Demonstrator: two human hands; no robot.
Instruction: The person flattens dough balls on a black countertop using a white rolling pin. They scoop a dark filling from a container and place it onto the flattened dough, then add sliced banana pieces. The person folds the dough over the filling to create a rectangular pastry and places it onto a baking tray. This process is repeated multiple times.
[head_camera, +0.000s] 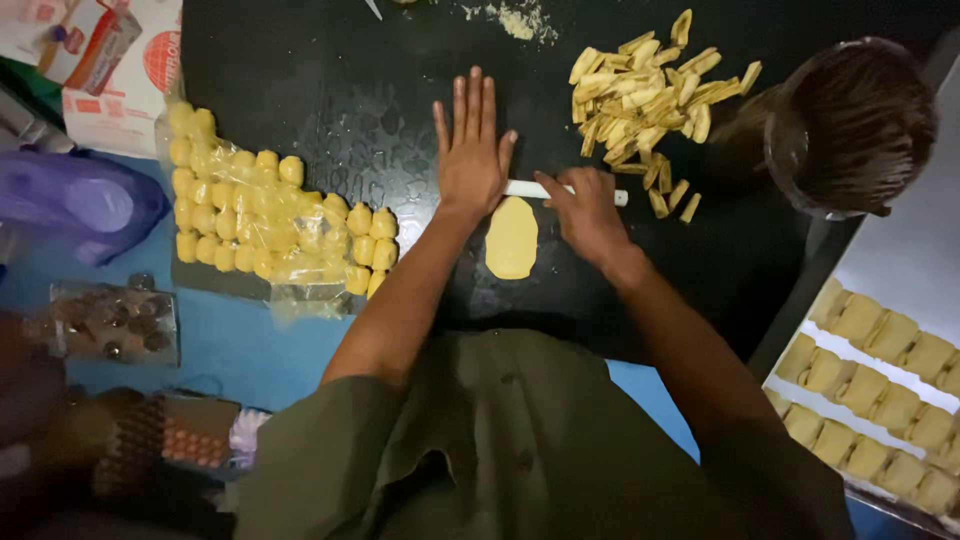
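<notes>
So your left hand (472, 150) is laid flat on the white rolling pin (560, 190), fingers straight out and pretty much together, palm pressing down rather than gripping anything. Your right hand (588, 208) sits on the same pin just to the right, fingers curled down over it, but I honestly can't tell whether they close around it or just rest on top. The pin lies crosswise on the black work surface (330, 90), and only its middle stretch and right tip show between and past your hands.

The flattened oval of yellow dough (512, 238) is right below the pin, between your 2 wrists, lying flat on the black surface with its top edge touching or tucked under the pin.

Off to your left there's a batch of small yellow dough pieces (265, 215) in rows, with crinkly clear plastic film over most of them. Up to the right is a loose heap of pale sliced strips (645, 95), and just beside that a dark round container (850, 125). At the far right edge, a tray (905, 300) holds rows of folded, filled dough parcels (880, 390).
</notes>
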